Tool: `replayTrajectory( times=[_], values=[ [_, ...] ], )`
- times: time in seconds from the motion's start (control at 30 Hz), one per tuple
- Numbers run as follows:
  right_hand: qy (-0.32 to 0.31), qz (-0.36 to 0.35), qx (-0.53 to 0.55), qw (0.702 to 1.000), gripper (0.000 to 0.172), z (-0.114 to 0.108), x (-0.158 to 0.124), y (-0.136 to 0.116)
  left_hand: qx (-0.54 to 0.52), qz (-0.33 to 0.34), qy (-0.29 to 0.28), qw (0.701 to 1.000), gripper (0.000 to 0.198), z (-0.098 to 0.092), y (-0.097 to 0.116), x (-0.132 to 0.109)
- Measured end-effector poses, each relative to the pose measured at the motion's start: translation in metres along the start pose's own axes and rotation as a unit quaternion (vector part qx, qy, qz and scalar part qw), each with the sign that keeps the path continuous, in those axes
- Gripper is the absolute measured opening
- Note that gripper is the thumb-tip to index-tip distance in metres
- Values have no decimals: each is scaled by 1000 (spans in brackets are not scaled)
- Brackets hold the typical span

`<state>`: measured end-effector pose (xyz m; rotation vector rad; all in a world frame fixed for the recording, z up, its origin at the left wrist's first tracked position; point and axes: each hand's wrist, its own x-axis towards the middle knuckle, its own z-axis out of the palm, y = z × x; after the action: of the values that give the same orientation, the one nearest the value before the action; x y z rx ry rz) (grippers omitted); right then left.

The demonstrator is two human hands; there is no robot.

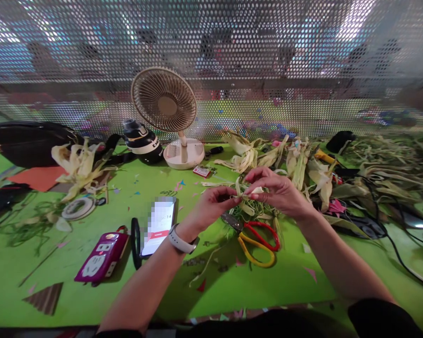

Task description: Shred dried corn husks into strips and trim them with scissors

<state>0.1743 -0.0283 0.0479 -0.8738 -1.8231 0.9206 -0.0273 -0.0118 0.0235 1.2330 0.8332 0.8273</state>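
Note:
My left hand (216, 202) and my right hand (277, 190) meet over the middle of the green table. Between them is a small pale strip of corn husk (238, 187), pinched by the fingertips of both. Under the hands lies a tangle of thin green husk shreds (255, 210). Scissors (255, 241) with one red and one yellow handle loop rest just below, blades pointing up and left toward my left hand. A smartphone (159, 225) with a lit screen lies left of my left wrist, which wears a pale watch band.
A fan (165, 101) and a black bottle (143, 143) stand at the back by a perforated metal screen (232, 56). Corn husks (299, 162) pile up at the back right. A purple power strip (102, 257), a tape roll (78, 208) and a black bag (31, 143) are on the left.

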Motion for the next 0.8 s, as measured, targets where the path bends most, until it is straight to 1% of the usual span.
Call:
replayTrajectory(
  times=[0.13, 0.23, 0.27, 0.33, 0.4, 0.47, 0.6, 0.7, 0.8],
  values=[
    [-17, -30, -44, 998, 17, 9, 1, 3, -2, 8, -4, 1000, 29, 1, 0, 0],
    [16, -20, -86, 996, 24, 12, 0, 6, -8, 4, 3, 1000, 29, 2, -2, 0],
    [27, -21, -99, 994, 24, 13, 0, 7, 0, 3, 6, 1000, 29, 2, -2, 0],
    [30, -46, -137, 989, 15, 12, 0, 6, 29, 7, 7, 1000, 28, 2, -1, -1],
    [15, -84, -180, 980, 9, 12, 0, 4, 70, 21, 6, 997, 25, 2, 2, -2],
    [-10, -104, -201, 974, 10, 12, 1, 1, 117, 40, 10, 992, 22, 3, 5, -4],
    [-61, -113, -229, 965, 11, 13, 1, -3, 200, 73, 20, 977, 19, 4, 6, -8],
    [-74, -116, -241, 961, 12, 12, 2, -3, 255, 110, 28, 960, 17, 5, 4, -9],
    [-72, -122, -250, 958, 13, 10, 2, -2, 324, 160, 48, 931, 14, 6, 4, -10]
  ],
)
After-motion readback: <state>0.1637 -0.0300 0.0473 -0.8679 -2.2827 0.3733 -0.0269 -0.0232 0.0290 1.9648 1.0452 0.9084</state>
